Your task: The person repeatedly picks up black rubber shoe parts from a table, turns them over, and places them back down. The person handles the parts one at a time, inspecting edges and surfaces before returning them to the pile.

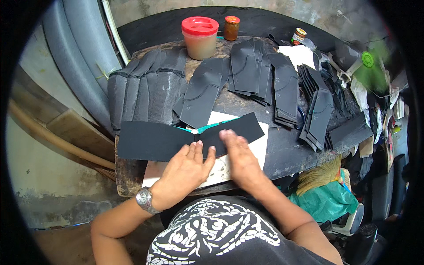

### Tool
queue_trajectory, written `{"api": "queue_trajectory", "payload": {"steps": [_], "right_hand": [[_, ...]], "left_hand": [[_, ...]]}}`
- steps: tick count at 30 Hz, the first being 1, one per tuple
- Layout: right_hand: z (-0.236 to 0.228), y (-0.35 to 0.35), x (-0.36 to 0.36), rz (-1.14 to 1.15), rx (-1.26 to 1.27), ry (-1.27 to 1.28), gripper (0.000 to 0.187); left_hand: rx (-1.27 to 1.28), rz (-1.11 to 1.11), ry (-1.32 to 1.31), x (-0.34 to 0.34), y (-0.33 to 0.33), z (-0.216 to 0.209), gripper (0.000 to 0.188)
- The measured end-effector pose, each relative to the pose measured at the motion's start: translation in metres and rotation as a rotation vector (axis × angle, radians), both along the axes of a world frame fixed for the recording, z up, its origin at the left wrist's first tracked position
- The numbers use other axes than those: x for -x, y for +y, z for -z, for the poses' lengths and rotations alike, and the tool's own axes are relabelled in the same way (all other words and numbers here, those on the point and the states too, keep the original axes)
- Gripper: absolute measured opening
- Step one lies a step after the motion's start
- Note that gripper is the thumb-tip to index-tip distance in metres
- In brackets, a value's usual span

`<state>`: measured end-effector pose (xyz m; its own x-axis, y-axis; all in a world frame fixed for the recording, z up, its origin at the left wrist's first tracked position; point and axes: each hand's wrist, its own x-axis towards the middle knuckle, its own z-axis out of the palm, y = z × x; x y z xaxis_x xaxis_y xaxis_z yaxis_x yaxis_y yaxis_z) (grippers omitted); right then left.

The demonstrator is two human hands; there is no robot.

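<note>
Worktable: I see a dark, worn round table (287, 150) filling the middle of my view; everything below is placed against it.
Left stack: a fanned row of black rubbery sheets (145, 88) lies on the table's left half, overlapping like shingles.
Middle and right stacks: more black cut pieces (282, 88) lie spread across the table's far and right side, some with thin light lines on them.
Long black strip: the strip (176, 137) lies across the table's near edge, its left end reaching past the left stack and its right end angled up toward the middle. It rests on a white sheet.
White sheet: the paper (260, 150) lies flat at the table's near edge, under the strip and both hands.
Left hand: my left hand (187, 170) is open, palm down, fingers spread a little, pressing flat on the strip and paper near the table's front edge. A metal watch (144, 199) sits on that wrist.
Right hand: my right hand (236, 154) is also open and flat, just beside the left one, fingertips on the strip; it looks slightly blurred.
Big jar: a pale tub with a red lid (200, 37) stands at the table's far edge.
Small jar: an orange-lidded jar (231, 28) stands just beside the tub.
Tiny jar: another small jar (299, 35) stands at the far right of the table.
</note>
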<state>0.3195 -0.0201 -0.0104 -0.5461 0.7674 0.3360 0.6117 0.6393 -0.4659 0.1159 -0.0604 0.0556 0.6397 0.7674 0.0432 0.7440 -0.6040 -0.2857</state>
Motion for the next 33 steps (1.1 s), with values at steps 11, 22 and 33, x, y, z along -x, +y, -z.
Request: {"api": "queue_trajectory", "payload": {"steps": [11, 22, 33], "right_hand": [[-0.002, -0.017, 0.029, -0.235, 0.084, 0.072, 0.06], [-0.019, 0.023, -0.015, 0.058, 0.013, -0.188, 0.055], [-0.081, 0.017, -0.013, -0.347, -0.481, -0.048, 0.03]], "left_hand": [[-0.046, 0.026, 0.02, 0.001, -0.002, -0.01, 0.041], [-0.002, 0.051, -0.147, 0.008, -0.001, -0.023, 0.031], [-0.168, 0.035, -0.218, 0.019, -0.025, -0.084, 0.015]]}}
